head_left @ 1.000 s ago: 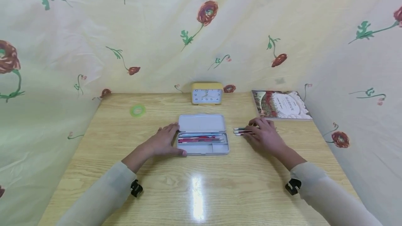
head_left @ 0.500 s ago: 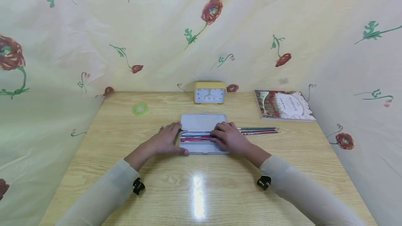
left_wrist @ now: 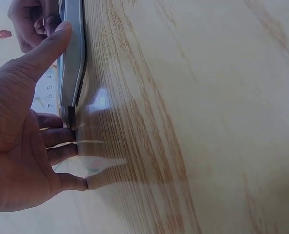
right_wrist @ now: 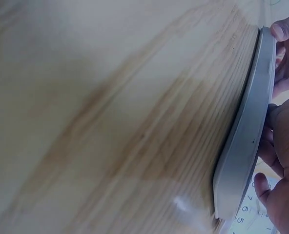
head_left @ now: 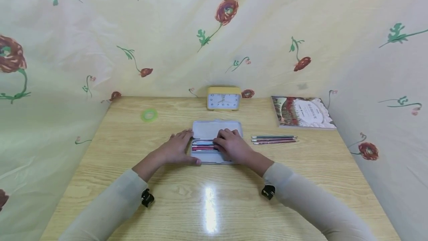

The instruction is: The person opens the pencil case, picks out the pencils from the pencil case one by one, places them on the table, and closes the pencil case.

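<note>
A pale grey pencil case (head_left: 203, 157) lies on the table with its lid (head_left: 204, 130) raised at the back. Several pencils (head_left: 202, 147), some red or pink, lie in its rear compartment. My left hand (head_left: 175, 150) rests against the case's left end, the thumb on the front rim; in the left wrist view, its other fingers spread to the table. My right hand (head_left: 232, 146) reaches into the case from the right, bent fingers over the pencils. Those fingertips are largely hidden, so a grip on a pencil cannot be made out.
Several dark pencils (head_left: 275, 140) lie side by side right of the case. Behind stand a yellow clock (head_left: 223, 99) and, at the back right, a flat book (head_left: 302, 112). A green tape roll (head_left: 149, 115) lies at the back left. Floral cloth (head_left: 167, 47) hangs behind the table.
My right hand has let go of the dark pencils on the table and moved left into the case, over the pencils there. My left hand has stayed at the case.
</note>
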A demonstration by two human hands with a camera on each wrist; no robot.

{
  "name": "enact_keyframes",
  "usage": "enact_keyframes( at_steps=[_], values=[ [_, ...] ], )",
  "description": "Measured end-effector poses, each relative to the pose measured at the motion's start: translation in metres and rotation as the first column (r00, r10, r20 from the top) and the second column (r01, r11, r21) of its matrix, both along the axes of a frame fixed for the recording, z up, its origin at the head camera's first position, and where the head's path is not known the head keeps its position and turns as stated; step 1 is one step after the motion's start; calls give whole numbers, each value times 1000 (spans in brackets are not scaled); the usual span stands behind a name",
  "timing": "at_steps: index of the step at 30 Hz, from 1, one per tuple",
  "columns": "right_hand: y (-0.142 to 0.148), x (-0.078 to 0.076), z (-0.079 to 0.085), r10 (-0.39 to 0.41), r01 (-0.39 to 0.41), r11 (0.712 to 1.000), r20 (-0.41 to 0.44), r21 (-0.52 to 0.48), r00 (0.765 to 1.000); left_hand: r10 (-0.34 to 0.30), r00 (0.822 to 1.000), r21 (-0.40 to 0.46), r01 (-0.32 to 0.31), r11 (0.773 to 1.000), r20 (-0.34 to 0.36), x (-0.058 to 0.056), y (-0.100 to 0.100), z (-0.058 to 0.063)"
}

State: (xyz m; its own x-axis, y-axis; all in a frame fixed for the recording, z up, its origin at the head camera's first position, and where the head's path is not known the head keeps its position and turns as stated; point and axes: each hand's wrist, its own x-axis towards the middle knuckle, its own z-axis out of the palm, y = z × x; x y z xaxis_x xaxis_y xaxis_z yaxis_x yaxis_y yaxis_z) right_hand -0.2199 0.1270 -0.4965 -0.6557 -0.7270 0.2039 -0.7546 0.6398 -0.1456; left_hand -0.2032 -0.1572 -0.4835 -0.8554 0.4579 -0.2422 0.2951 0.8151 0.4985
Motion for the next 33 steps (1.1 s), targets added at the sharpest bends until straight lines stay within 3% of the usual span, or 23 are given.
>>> enact_keyframes(
  at_steps=[9,33],
  values=[
    [-12,-1,0,-50,52,999,107,-9,993,6,1000,-5,-6,1000,11,3,1,3],
    [-21,-2,8,-103,106,994,175,-6,979,4,1000,-11,-3,1000,14,1,0,2]
  ],
)
